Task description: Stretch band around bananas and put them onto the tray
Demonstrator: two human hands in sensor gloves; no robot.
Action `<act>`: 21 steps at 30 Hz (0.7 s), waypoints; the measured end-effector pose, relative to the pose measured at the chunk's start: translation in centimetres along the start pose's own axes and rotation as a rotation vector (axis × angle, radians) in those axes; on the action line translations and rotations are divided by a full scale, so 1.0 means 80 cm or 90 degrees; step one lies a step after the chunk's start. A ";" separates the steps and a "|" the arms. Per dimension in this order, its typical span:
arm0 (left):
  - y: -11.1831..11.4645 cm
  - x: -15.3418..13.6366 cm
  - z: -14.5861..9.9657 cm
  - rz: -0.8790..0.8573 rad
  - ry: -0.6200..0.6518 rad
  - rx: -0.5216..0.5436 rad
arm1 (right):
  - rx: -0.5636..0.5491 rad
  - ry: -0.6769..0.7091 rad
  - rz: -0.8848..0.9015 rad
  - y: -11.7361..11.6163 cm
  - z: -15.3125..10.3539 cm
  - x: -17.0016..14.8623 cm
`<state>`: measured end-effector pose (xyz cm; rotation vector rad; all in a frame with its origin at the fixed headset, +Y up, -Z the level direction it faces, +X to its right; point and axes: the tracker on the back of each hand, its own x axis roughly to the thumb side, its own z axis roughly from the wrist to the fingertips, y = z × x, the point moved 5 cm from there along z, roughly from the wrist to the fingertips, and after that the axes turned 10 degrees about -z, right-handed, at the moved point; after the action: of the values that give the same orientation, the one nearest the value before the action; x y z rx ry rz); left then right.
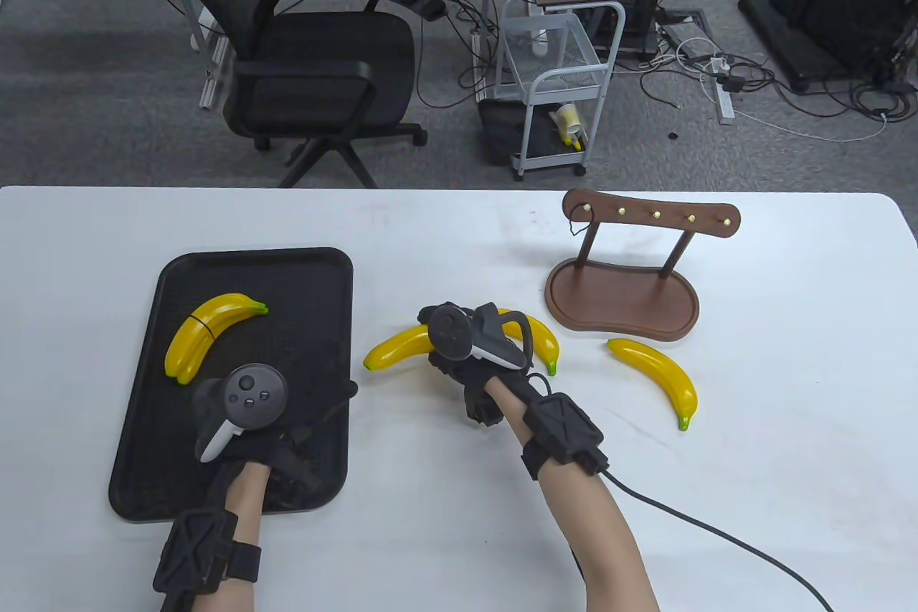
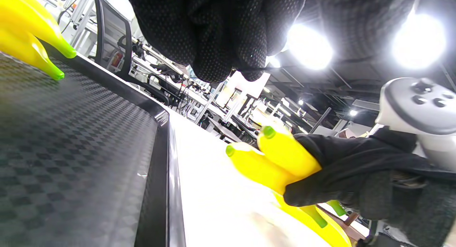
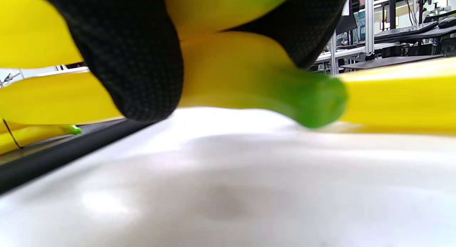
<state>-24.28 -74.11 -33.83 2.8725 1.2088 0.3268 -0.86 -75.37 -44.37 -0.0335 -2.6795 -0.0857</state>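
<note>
Gripping two bananas together mid-frame in the table view, the right hand (image 1: 466,354) has its fingers curled round the loose pair (image 1: 391,350); left wrist view shows both green tips side by side sticking out of the glove, and right wrist view shows fingers wrapped over yellow fruit just above the table (image 1: 459,540). No band visible on this pair.

Done so far, by the look of it: one banded pair (image 1: 208,332) lies in the upper left part of the black tray (image 1: 330,282), w/ a thin dark band (image 1: 206,329) across its middle.

Left hand (image 1: 251,440) sits over the lower part of the tray, near the bottom left of the frame. Can't tell its grip: the tracker hides the fingers in the table view, and the left wrist view shows only glove fabric at the top edge.

Left to do, prob: band the held pair, then move it onto the tray. A single banana (image 1: 656,372) lies apart at right, below the wooden stand (image 1: 624,300), whose hooks carry what looks like one dark loop at the upper left end; too small to be sure it's a band.

Roughly halfway, I'd judge.
</note>
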 end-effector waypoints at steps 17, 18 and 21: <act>0.025 0.014 -0.002 -0.026 0.005 -0.036 | -0.053 -0.040 0.017 0.053 -0.074 -0.030; 0.027 0.014 -0.001 -0.029 0.005 -0.040 | -0.054 -0.041 0.016 0.054 -0.075 -0.030; 0.033 0.016 0.000 -0.047 0.005 -0.056 | -0.053 -0.039 0.021 0.057 -0.088 -0.031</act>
<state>-21.53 -75.07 -33.37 2.7487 1.2640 0.3805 4.67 -71.28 -38.94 -0.1075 -2.7347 -0.1891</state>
